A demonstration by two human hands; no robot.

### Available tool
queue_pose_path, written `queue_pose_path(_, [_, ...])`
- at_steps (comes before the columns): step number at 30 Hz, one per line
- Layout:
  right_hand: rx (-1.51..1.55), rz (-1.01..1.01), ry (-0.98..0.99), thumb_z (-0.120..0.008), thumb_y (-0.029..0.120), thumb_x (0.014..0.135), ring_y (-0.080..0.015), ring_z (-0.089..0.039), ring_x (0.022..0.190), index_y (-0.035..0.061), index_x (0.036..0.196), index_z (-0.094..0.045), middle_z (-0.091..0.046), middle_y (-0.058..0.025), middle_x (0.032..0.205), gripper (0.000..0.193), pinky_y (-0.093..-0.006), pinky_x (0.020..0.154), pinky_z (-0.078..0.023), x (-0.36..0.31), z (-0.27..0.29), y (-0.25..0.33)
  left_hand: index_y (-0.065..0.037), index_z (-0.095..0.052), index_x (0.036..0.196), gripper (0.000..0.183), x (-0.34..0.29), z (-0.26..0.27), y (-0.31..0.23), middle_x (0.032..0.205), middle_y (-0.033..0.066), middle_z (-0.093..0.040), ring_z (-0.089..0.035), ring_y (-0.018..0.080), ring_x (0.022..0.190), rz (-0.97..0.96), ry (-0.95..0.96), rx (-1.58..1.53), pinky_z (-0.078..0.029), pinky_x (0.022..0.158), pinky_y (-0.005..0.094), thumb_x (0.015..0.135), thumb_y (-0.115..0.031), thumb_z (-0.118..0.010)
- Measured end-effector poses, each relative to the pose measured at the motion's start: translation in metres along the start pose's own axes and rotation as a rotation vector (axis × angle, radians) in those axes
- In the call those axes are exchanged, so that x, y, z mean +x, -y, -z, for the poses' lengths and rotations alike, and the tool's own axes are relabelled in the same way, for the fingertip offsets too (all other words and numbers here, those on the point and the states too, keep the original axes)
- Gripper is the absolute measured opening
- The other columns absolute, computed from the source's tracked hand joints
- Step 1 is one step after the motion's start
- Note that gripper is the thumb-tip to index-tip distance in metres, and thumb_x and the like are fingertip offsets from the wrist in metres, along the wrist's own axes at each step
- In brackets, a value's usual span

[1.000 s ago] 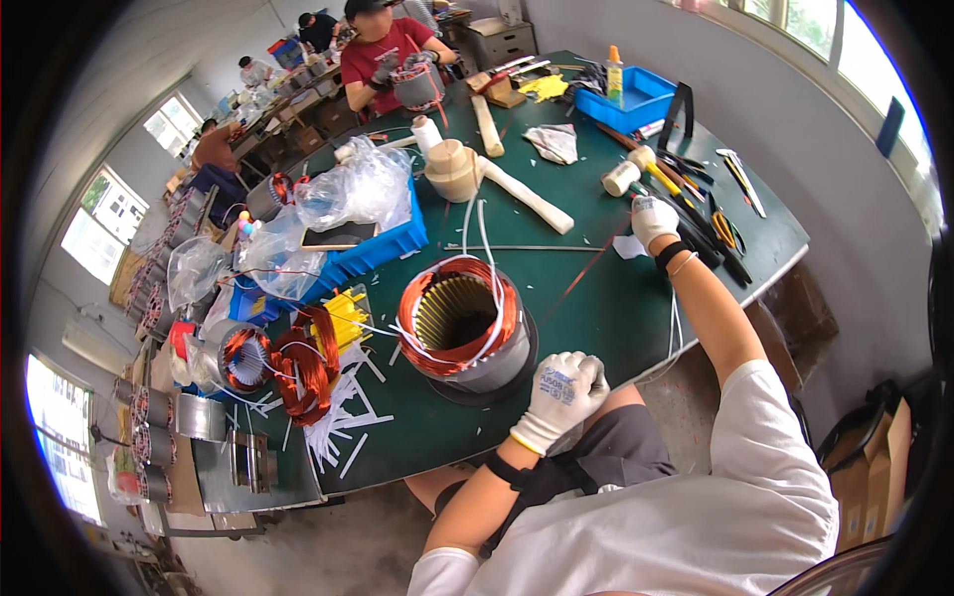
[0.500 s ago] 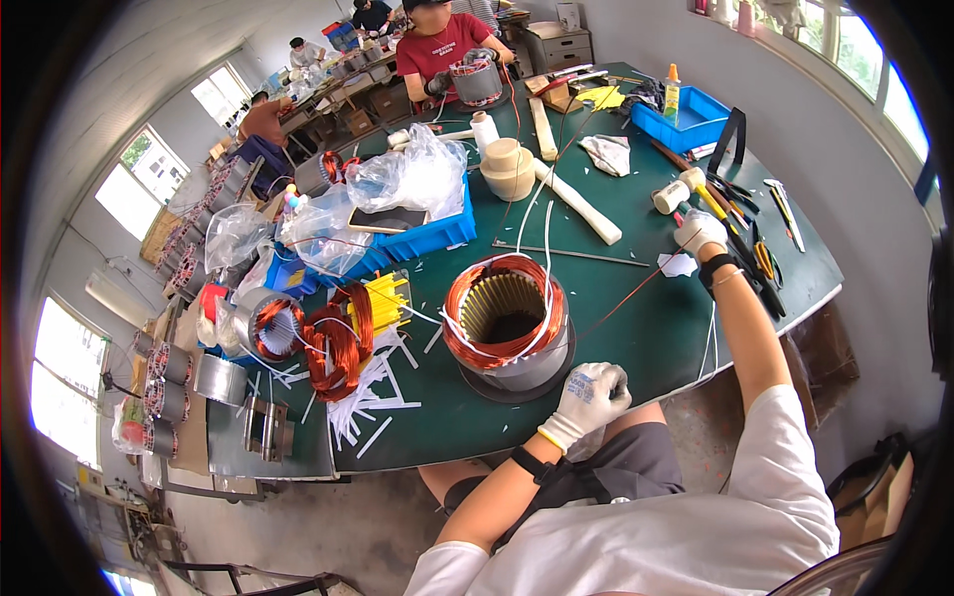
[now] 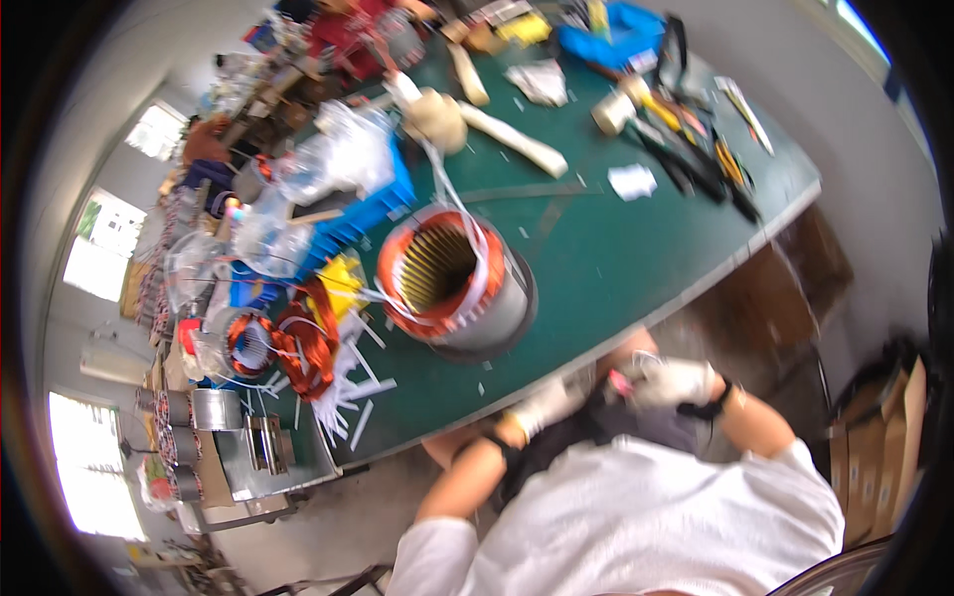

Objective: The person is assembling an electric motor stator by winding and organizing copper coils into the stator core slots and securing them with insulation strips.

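The person sits at the near edge of the green table (image 3: 636, 258), both gloved hands pulled down below the table edge, close to the lap. The left hand (image 3: 545, 405) sits just under the rim of the table, and the right hand (image 3: 668, 381) is just beside it, a little to the right, with a small pink thing (image 3: 622, 382) between the two. The picture is blurred there, so I cannot tell whether either hand is closed on anything or lies open.

The motor stator (image 3: 455, 278), a steel ring wound with copper coils and white insulation strips, stands on the table a little beyond the hands and to their left, apart from both. Loose copper coils (image 3: 303, 338) and scattered white strips (image 3: 348, 392) lie further left. A blue bin (image 3: 363, 214) with clear plastic bags (image 3: 338, 159) sits behind them. On the far right of the table lies a row of hand tools (image 3: 696, 159), and a white paper scrap (image 3: 631, 182) lies near them.
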State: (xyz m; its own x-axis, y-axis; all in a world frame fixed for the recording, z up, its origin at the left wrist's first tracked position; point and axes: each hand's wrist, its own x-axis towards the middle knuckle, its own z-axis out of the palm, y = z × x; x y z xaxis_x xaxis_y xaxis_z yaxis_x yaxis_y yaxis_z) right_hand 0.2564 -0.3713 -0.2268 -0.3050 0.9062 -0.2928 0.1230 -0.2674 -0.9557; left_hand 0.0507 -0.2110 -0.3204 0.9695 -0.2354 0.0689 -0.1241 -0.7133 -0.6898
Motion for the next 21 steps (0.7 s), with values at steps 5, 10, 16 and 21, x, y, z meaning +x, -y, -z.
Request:
queue_pose_path(5, [-0.046,-0.381,-0.485,-0.050,0.020,0.087,-0.0246,-0.063,0.080,-0.0006,0.108,-0.059,-0.066,-0.0123,0.089,0.030,-0.0358,0.074,-0.050,0.054,-0.001,-0.091,-0.012,-0.057,0.095,0.014,-0.017,-0.071,-0.001,0.076,0.0016,-0.055,-0.054,0.0151,0.069,-1.026,-0.119,2.069,-0.045,0.061,0.0336,0.096,-0.023,-0.049])
queue_pose_path(10, [-0.233,-0.355,-0.569,-0.051,0.028,0.085,-0.0334,-0.060,0.112,0.0048,0.126,-0.057,-0.064,-0.0192,0.117,0.047,-0.0379,0.095,-0.045,0.084,0.002,-0.116,-0.013,-0.056,0.094,0.015,-0.018,-0.082,0.000,0.074,0.0009,-0.052,-0.051,0.0147,0.066,-1.247,-0.468,2.830,-0.043,0.060,0.0323,0.096,-0.026,-0.049])
queue_pose_path(16, [-0.306,-0.283,-0.586,-0.050,0.066,0.088,-0.0359,-0.060,0.110,0.0058,0.122,-0.062,-0.066,-0.0193,0.114,0.070,-0.0413,0.094,-0.046,0.097,0.000,-0.143,-0.013,-0.054,0.091,0.018,-0.011,-0.097,-0.001,0.072,0.0001,-0.049,-0.047,0.0143,0.063,-1.181,-0.485,2.875,-0.039,0.058,0.0307,0.096,-0.030,-0.048])
queue_pose_path(21, [-0.606,-0.101,-0.567,-0.049,0.066,0.089,-0.0399,-0.063,0.094,0.0022,0.104,-0.068,-0.068,-0.0204,0.095,0.068,-0.0453,0.084,-0.049,0.092,-0.003,-0.152,-0.013,-0.053,0.090,0.021,-0.010,-0.109,-0.005,0.070,-0.0006,-0.047,-0.044,0.0139,0.060,-1.124,-0.573,2.959,-0.037,0.056,0.0294,0.097,-0.033,-0.048])
